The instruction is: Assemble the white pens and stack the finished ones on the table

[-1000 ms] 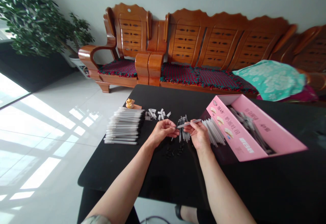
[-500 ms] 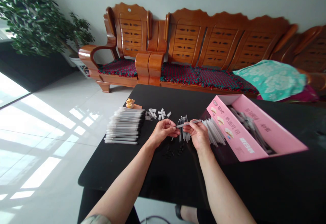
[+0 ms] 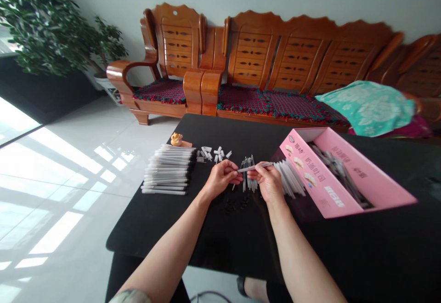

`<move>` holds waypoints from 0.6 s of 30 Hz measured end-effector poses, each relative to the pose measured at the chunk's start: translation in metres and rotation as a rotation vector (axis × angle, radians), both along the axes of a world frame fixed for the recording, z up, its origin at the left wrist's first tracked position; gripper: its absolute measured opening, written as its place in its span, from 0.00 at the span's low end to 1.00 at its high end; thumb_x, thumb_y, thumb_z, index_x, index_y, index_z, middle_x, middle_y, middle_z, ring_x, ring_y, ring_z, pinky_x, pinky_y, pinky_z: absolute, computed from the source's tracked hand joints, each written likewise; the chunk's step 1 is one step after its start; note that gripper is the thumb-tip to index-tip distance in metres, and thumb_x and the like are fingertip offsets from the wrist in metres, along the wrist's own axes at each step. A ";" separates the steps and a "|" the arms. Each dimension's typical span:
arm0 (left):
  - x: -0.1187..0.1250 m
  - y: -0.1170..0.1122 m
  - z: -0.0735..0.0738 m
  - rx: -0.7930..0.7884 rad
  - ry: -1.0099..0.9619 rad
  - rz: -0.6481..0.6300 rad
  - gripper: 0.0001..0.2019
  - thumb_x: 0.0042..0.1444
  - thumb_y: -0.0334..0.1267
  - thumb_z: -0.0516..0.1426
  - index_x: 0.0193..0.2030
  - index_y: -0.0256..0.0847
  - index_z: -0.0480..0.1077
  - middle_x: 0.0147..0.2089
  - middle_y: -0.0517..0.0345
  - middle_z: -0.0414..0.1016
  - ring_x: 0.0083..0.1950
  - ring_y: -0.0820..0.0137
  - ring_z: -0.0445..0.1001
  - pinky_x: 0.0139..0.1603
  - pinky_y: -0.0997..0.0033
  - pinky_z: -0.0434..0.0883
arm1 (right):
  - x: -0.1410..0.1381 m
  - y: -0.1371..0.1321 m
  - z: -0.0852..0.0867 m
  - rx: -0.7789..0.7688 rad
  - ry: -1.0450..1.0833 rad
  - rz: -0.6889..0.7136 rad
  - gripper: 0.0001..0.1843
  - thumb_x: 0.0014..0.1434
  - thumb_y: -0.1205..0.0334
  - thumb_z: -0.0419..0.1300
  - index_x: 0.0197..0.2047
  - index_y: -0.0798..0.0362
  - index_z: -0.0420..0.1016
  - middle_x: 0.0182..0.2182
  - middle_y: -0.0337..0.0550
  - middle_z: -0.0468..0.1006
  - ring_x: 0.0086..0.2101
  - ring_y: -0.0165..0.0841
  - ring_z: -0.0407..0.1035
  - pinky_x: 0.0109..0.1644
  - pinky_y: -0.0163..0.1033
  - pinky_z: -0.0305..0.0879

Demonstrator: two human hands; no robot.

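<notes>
We have a glossy black table (image 3: 234, 241) before us on a pale tiled floor (image 3: 86, 174), with a carved wooden sofa (image 3: 255, 54) along the far wall, a leafy plant (image 3: 51, 31) at the far left and a turquoise cloth (image 3: 372, 107) on the seat at the right. On the table we see a row of pens (image 3: 168, 170) at the left, small white pieces (image 3: 219, 155) towards the far side, and a pink box (image 3: 312, 174) at the right. Our left hand (image 3: 220, 175) and right hand (image 3: 268, 181) hold one slender pale tube (image 3: 248, 168) between them, above the thin refills (image 3: 248, 184). The left fingers pinch its left end; the right fingers are clamped on its right part. More pale tubes (image 3: 289, 180) lie just right of our right hand, and tiny black pieces (image 3: 236, 204) lie nearer us.
</notes>
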State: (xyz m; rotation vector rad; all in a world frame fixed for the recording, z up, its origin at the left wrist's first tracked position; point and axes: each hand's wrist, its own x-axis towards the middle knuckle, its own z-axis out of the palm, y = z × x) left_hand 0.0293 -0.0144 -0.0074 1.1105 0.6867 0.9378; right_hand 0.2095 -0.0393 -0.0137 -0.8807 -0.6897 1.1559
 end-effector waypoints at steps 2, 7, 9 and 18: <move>0.001 0.000 -0.004 0.074 0.039 0.027 0.16 0.53 0.43 0.63 0.41 0.35 0.65 0.34 0.50 0.79 0.36 0.65 0.81 0.37 0.68 0.78 | -0.001 0.000 0.001 -0.014 0.006 -0.010 0.15 0.47 0.64 0.72 0.35 0.53 0.71 0.24 0.40 0.82 0.24 0.36 0.79 0.27 0.36 0.78; 0.002 0.000 -0.004 0.184 0.101 0.058 0.16 0.55 0.43 0.62 0.45 0.36 0.67 0.36 0.50 0.79 0.37 0.65 0.80 0.38 0.67 0.78 | 0.000 0.001 -0.001 -0.032 0.031 -0.019 0.16 0.47 0.63 0.72 0.34 0.53 0.69 0.23 0.41 0.82 0.23 0.36 0.78 0.26 0.36 0.77; 0.001 0.001 -0.001 0.158 0.099 0.053 0.19 0.55 0.45 0.62 0.48 0.35 0.67 0.36 0.50 0.79 0.37 0.65 0.80 0.37 0.67 0.78 | 0.000 0.001 -0.002 -0.031 0.041 -0.019 0.16 0.47 0.63 0.72 0.35 0.53 0.69 0.23 0.42 0.82 0.23 0.37 0.78 0.25 0.36 0.77; -0.005 0.005 0.004 0.025 0.217 0.021 0.25 0.57 0.58 0.56 0.30 0.32 0.69 0.23 0.54 0.73 0.19 0.73 0.72 0.15 0.80 0.65 | -0.001 0.000 0.003 -0.029 0.041 -0.015 0.17 0.46 0.63 0.73 0.35 0.54 0.70 0.24 0.42 0.82 0.23 0.36 0.78 0.26 0.36 0.77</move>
